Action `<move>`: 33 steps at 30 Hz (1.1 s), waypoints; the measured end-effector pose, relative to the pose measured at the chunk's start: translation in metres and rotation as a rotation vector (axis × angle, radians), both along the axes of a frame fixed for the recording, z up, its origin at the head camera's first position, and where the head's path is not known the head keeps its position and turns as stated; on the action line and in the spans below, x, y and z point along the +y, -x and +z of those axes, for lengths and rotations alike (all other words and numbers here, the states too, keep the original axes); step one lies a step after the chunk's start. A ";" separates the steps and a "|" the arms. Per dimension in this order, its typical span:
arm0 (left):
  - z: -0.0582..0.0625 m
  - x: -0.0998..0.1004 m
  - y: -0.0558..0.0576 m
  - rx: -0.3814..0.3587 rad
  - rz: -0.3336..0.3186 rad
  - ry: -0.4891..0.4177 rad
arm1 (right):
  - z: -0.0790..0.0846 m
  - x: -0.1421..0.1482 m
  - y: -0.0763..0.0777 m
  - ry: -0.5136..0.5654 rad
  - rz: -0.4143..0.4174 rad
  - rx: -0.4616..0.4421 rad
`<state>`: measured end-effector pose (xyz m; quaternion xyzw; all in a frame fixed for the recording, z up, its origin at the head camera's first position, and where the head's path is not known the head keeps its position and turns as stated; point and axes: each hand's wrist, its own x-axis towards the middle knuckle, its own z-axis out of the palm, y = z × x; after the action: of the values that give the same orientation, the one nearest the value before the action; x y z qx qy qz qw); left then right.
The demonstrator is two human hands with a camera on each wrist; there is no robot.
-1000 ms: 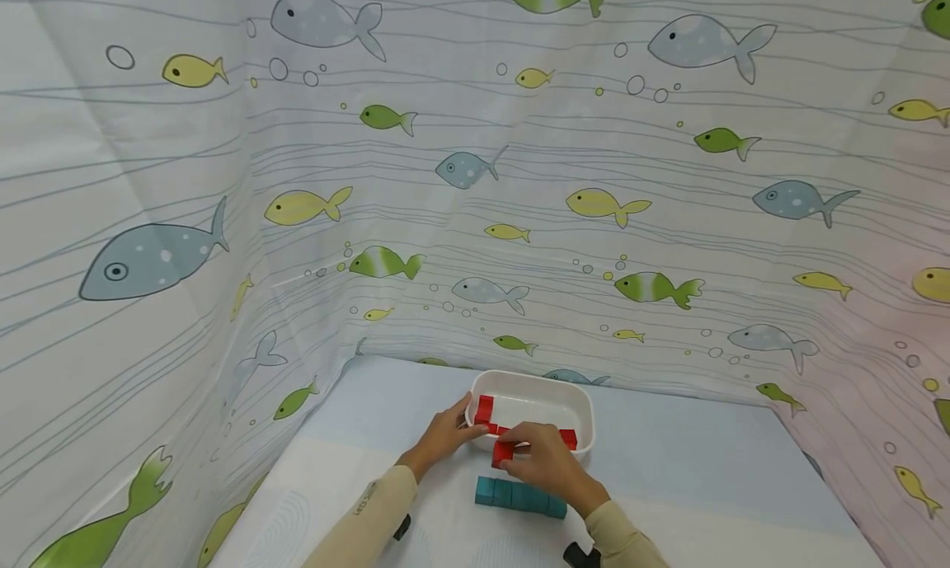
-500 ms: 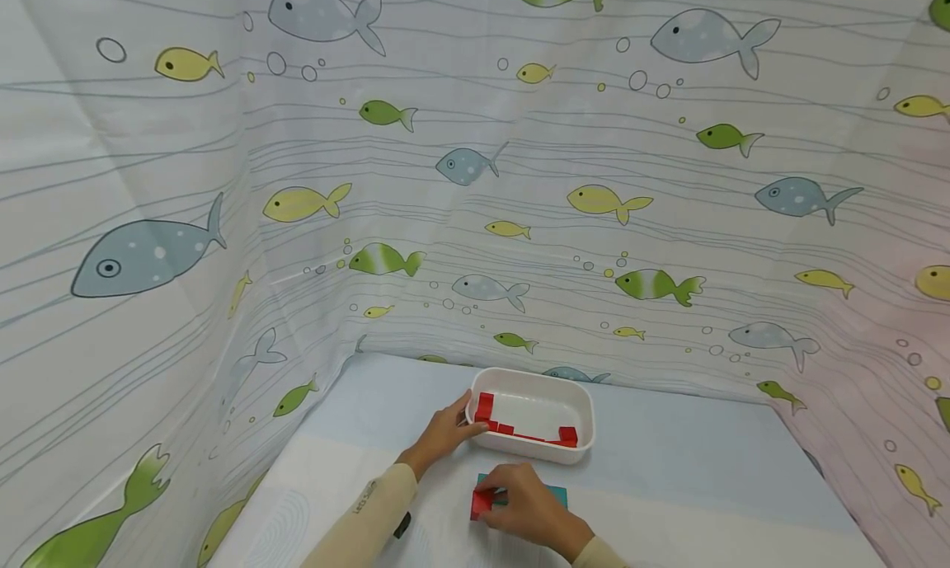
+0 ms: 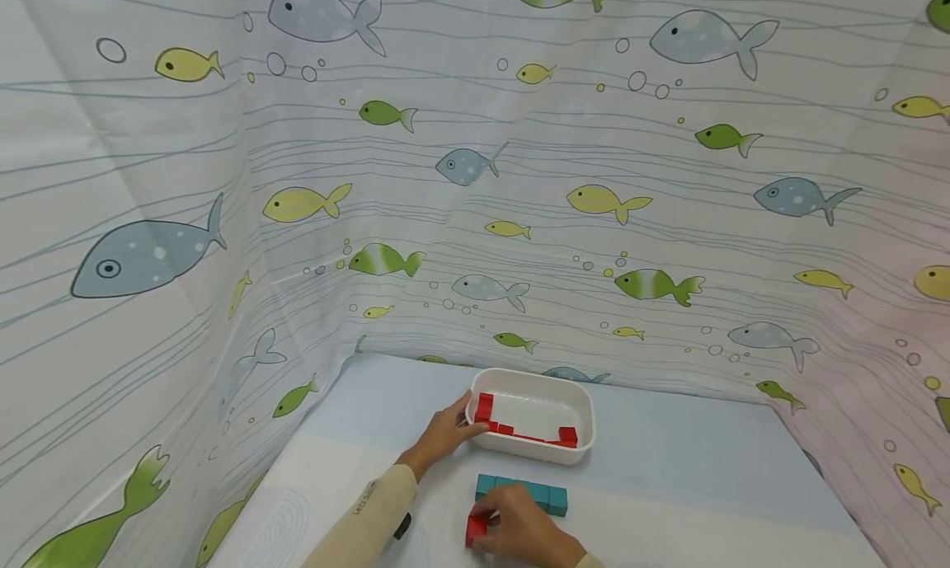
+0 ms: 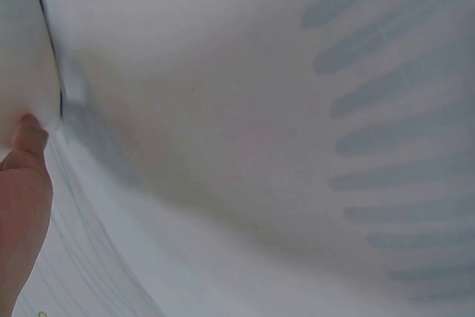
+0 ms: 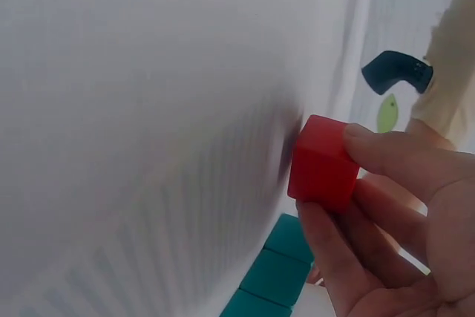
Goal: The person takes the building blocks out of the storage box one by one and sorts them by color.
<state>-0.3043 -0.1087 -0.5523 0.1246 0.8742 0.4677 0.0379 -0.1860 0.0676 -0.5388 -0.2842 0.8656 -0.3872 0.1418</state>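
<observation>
My right hand [image 3: 522, 528] pinches a red cube [image 5: 324, 162] between thumb and fingertips. In the head view the red cube sits at the hand's left side, close over the table in front of a row of teal cubes [image 3: 540, 495]. The hand partly hides that row. My left hand [image 3: 443, 436] grips the left end of a white plastic tub [image 3: 531, 447], thumb at the near rim and fingers around the outer side. Inside the tub lie several red cubes [image 3: 567, 434], along its left end and near wall. The left wrist view catches only the left thumb against the tub's wall [image 4: 28, 57].
The table [image 3: 690, 469] has a pale cloth with blue patterns. Fish-printed curtains [image 3: 549, 246] enclose it at the back and sides. A dark strap piece [image 3: 402, 526] shows beside the left sleeve.
My right hand has carried the red cube from the tub's near rim toward me, past the teal row, down to the table's nearer part. The left hand stays on the tub.
</observation>
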 end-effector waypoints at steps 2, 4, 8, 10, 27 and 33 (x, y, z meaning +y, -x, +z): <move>0.000 0.000 0.000 0.002 -0.001 -0.009 | -0.001 0.000 -0.001 -0.002 -0.003 -0.020; 0.001 0.000 -0.001 0.002 -0.004 -0.014 | -0.001 0.000 -0.003 0.000 -0.007 -0.039; 0.001 0.000 -0.002 0.003 -0.006 -0.024 | -0.003 0.001 -0.004 0.011 -0.009 -0.055; 0.001 0.000 -0.001 0.005 -0.008 -0.025 | -0.003 0.001 -0.005 0.014 -0.009 -0.053; 0.001 -0.001 -0.001 0.039 -0.032 -0.023 | 0.026 0.014 0.016 0.028 0.095 0.208; 0.003 -0.002 -0.002 0.035 -0.043 -0.029 | 0.048 0.029 0.051 0.083 0.022 0.400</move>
<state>-0.3024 -0.1103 -0.5492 0.1520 0.8650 0.4773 0.0308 -0.2373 0.0962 -0.4904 -0.3703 0.8567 -0.3567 -0.0408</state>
